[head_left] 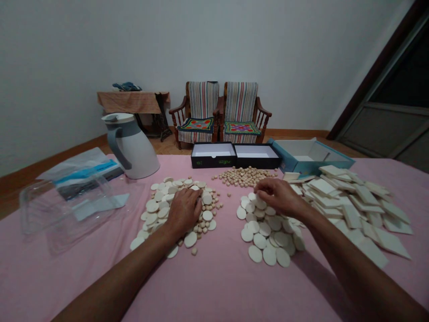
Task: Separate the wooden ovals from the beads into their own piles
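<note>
My left hand rests on a mixed pile of pale round wooden discs and small wooden beads. Its fingers curl down into the pile, closed, and whatever they hold is hidden. Above the far edge of a second heap of round wooden discs, my right hand has thumb and fingers pinched together. What sits in that pinch is too small or hidden to make out. Just beyond the right hand lies a heap of small wooden beads.
Flat pale wooden squares are heaped at the right. Two black boxes and a blue box line the back of the pink-covered table. A white jug and a clear plastic tray stand at the left.
</note>
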A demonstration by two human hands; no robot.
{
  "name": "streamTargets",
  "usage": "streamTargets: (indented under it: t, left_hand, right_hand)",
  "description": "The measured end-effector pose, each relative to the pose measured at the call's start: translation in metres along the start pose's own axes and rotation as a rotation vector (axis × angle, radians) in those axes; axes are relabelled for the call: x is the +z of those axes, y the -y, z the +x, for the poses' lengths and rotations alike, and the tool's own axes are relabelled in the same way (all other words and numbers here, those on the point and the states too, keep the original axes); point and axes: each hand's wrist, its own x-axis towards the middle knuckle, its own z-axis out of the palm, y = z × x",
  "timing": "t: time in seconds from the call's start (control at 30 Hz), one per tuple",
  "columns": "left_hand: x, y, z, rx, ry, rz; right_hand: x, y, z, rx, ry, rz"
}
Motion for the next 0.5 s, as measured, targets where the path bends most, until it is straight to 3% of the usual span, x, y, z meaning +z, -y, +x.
streamTargets:
  t: [0.1,0.2,0.37,0.5]
  left_hand:
    - [0.000,0.000,0.001,0.007,-0.009,-0.019]
    - [0.001,0.001,0.002,0.016,-0.019,-0.038]
    - [0.002,0.003,0.001,0.025,-0.016,-0.114]
    - [-0.001,0.003,0.000,0.067,-0.005,-0.205]
  right_hand:
    - [-0.025,-0.016,-0.015,0.088,-0.002,-0.097]
    - [-0.021,-0.015,-0.011,0.075,-0.008,-0.093]
    - [0.030,0.012,0.023,-0.083,0.114,-0.070]
    - [0.070,0.028,0.047,-0.070,0.226,-0.218]
